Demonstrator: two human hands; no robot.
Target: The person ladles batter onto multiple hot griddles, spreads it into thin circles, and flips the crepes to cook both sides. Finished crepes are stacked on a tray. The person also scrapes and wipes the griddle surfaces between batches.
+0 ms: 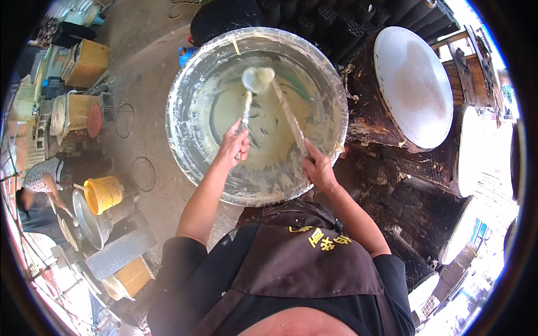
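A large round basin (182, 143), its rim crusted with pale dried batter, stands in front of me. Pale creamy batter (230, 115) covers its bottom. My left hand (233, 144) is closed round the handle of a ladle (252, 84), whose bowl is raised over the batter near the far side. In my right hand (319, 166) is a long batter-coated stick (290, 119). The stick's far end meets the ladle's bowl, where a pale lump of batter shows; its tip is blurred.
Drum-like stoves with round pale lids (413, 87) line the right side. Dark perforated coal cylinders (325, 19) are stacked beyond the basin. At the left, another person (47, 182) bends near a yellow bucket (103, 194) and a metal pan (88, 218). Wooden boxes (88, 63) stand farther off.
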